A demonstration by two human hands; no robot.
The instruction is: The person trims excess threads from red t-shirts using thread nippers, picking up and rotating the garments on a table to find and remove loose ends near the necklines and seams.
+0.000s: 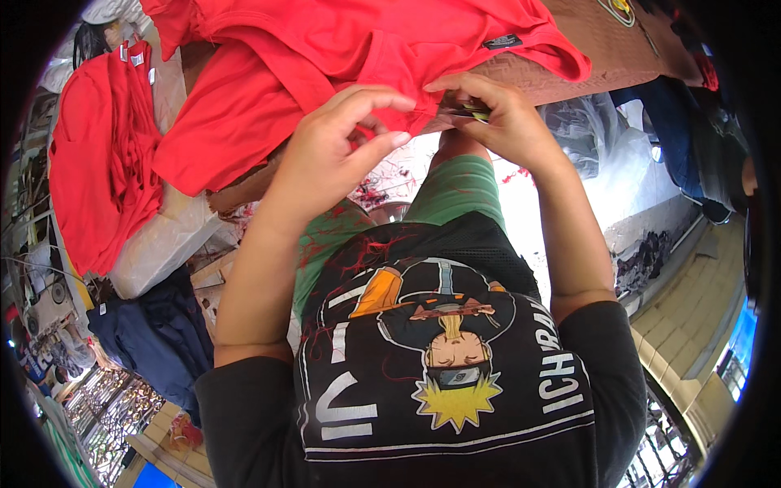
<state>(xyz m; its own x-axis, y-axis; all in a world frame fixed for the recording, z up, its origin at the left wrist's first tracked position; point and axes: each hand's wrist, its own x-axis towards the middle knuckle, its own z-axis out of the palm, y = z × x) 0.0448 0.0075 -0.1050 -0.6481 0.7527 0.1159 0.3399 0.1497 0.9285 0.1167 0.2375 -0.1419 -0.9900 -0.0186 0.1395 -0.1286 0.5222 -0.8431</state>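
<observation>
A red shirt [325, 57] is spread over the table in front of me and hangs down its near edge. My left hand [329, 150] is at the hanging red cloth, its index finger and thumb apart, the other fingers partly curled. To its right, my right hand [504, 118] is curled around a small dark and yellow-green tool that looks like thread snips [474, 111]; its fingers hide most of it. The right index fingertip reaches the shirt's edge. A black label [503, 41] shows near the shirt's far right part.
More red garments [110, 163] hang in a pile at the left over a plastic-wrapped block [159, 244]. Dark navy cloth [154, 333] lies below them. The brown tabletop [626, 49] extends right. Clear plastic [594, 134] sits beneath it, and red thread scraps [374, 191] lie by my legs.
</observation>
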